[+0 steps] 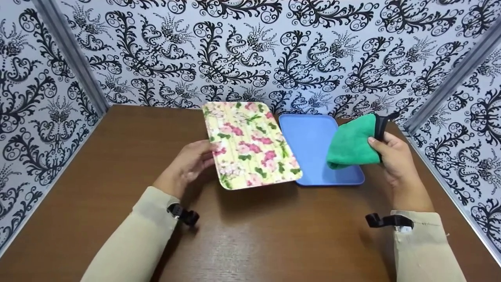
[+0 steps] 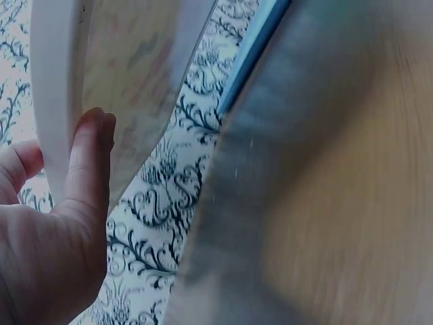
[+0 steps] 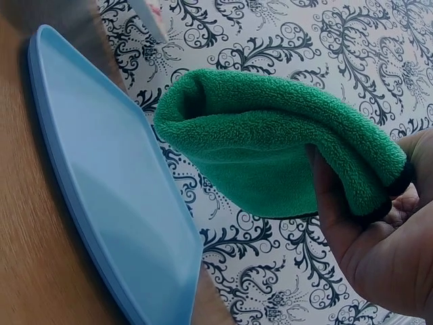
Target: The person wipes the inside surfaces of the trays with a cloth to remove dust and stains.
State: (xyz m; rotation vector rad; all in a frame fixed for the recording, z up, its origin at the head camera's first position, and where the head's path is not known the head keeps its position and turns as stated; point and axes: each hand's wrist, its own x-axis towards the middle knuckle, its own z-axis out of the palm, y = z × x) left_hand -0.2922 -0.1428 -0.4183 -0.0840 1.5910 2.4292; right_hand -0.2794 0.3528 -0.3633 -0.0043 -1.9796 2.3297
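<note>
Reference: blue tray (image 1: pixel 309 137). The floral tray (image 1: pixel 254 145) is raised and tilted to its left, apart from it. The left hand (image 1: pixel 193 160) pinches the floral tray's near-left edge between thumb and fingers. The right hand (image 1: pixel 397 158), closed in a pinch, grips the folded green cloth (image 1: pixel 354 143) by its black-trimmed end, raised at the blue tray's right. Recommended: confine the left grip to the rim; steady the tilt before applying pressure, since a one-edge hold may pivot; present the cloth's folded face flat
</note>
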